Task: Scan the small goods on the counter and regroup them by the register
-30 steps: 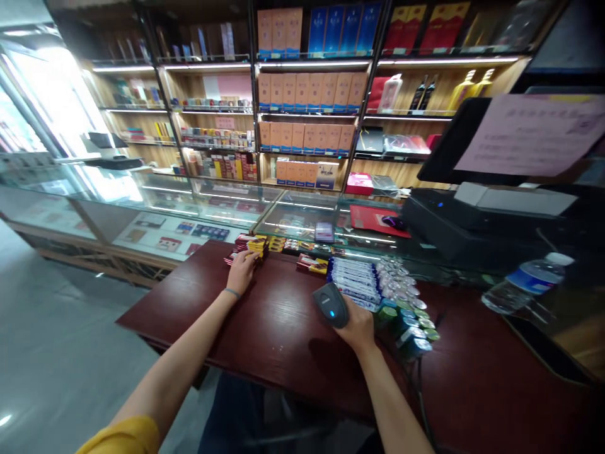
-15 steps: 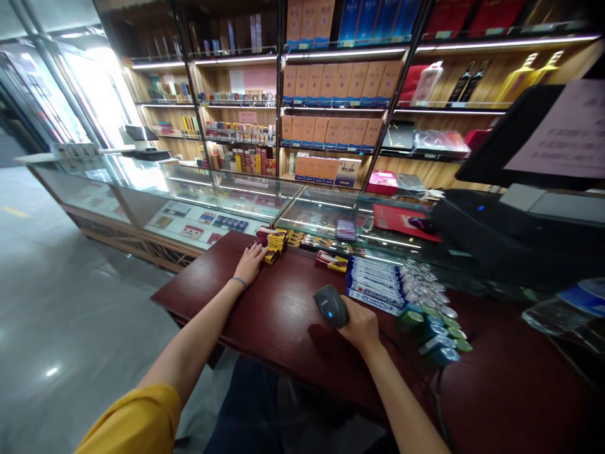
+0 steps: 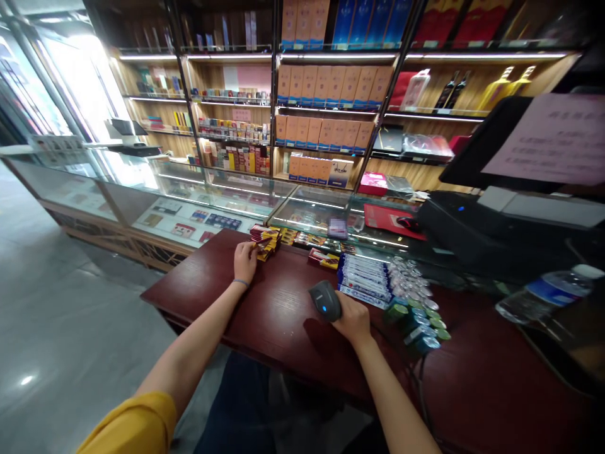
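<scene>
My left hand is at the stacks of small red and yellow boxes near the far edge of the table. Its fingers are closed on a thin dark red box, tilted up at the side of the stack. In my right hand is a black barcode scanner with a blue light, held above the table, its head pointing left. Just beyond the scanner lie a few more red and yellow boxes and a row of blue and white packs.
Clear-topped tubes and green and blue rolls stand to the right on the dark red table. Behind runs a glass display counter. A monitor and a water bottle are at the right. A cable trails near my right forearm.
My left hand has gone from lying with fingers outstretched against the stack to gripping a thin box and tilting it up. The scanner stays in my right hand; the view has shifted slightly.
</scene>
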Demonstrator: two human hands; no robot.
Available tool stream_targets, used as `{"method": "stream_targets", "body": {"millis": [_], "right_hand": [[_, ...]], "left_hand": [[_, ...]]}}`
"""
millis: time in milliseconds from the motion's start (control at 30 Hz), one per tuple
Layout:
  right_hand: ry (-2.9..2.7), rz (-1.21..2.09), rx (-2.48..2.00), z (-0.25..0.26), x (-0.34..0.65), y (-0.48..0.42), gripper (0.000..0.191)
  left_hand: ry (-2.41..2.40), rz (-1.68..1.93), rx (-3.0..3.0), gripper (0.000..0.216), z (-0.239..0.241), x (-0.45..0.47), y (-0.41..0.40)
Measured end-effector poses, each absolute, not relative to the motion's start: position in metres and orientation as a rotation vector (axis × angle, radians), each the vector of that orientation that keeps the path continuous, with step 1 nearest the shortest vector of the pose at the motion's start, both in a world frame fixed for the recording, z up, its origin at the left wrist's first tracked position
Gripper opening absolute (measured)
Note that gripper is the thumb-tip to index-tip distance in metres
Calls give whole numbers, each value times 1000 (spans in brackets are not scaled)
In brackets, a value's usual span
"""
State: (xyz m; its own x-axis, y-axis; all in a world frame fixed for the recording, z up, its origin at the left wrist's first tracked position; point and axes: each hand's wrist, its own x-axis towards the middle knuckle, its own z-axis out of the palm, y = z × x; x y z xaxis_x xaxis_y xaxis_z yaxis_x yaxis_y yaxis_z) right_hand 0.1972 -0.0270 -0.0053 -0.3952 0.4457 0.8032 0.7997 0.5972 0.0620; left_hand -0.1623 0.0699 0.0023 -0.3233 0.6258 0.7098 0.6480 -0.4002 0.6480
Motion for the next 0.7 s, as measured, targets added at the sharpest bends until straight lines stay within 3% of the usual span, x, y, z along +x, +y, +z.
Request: {"method": "stream_targets", "body": {"millis": [200, 300, 700], "right_hand": [[-2022, -581, -1002, -5, 202, -30, 34], [-2013, -577, -1025, -5, 203, -31, 35], [-2020, -512, -1149, -2, 206, -33, 40]], "left_hand": [[-1665, -3421, -1295, 27, 2, -55, 67], [-1610, -3879, -1008, 30, -2, -21, 58], [-1588, -4084, -919, 23, -13, -17, 58]]}}
